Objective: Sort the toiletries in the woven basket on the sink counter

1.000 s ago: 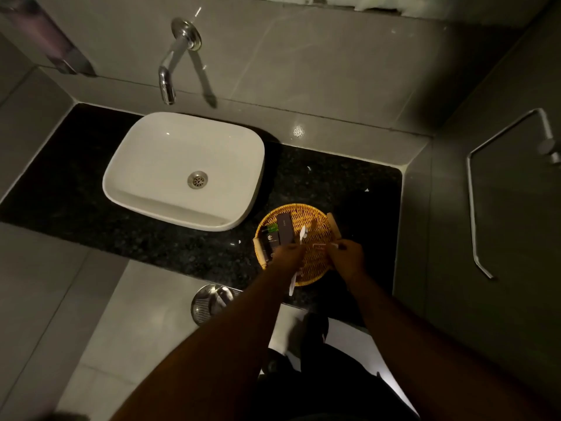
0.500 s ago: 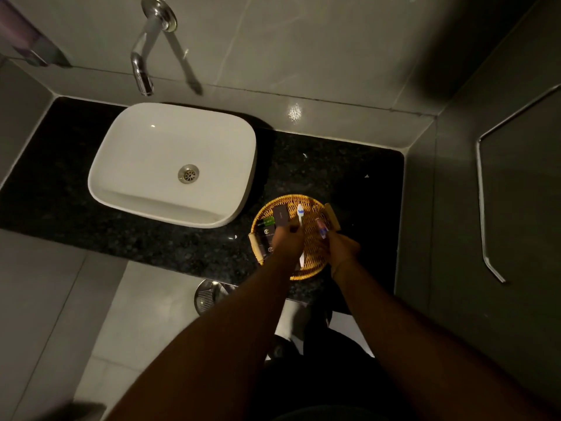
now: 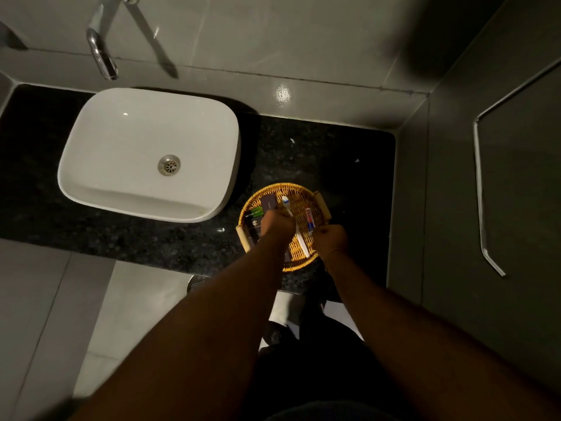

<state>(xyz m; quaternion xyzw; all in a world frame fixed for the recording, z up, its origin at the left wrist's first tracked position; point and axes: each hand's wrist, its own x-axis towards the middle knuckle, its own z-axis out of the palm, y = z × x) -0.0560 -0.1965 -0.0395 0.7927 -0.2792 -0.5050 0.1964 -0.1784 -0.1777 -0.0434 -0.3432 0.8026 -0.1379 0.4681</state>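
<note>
A round woven basket (image 3: 274,187) with two wooden handles stands on the black counter (image 3: 349,165), right of the basin. In it lie a white toothbrush (image 3: 285,202) with a blue head, a small red, white and blue toothpaste tube (image 3: 308,219), a dark box (image 3: 269,203), a green sachet (image 3: 255,213) and a dark packet (image 3: 254,225). My left hand (image 3: 277,226) is curled over the middle of the toothbrush. My right hand (image 3: 330,238) is closed at the near end of the toothpaste tube, at the basket's right edge. My left arm hides the basket's near-left part.
A white basin (image 3: 91,141) fills the counter's left half, under a chrome wall tap (image 3: 101,54). A grey wall with a metal rail (image 3: 479,183) rises to the right. A round metal object (image 3: 194,283) shows on the floor below the counter's front edge.
The toothbrush went from being held above the basket's front to lying along its middle under my left hand. My right hand has lowered the toothpaste tube flat into the basket's right side.
</note>
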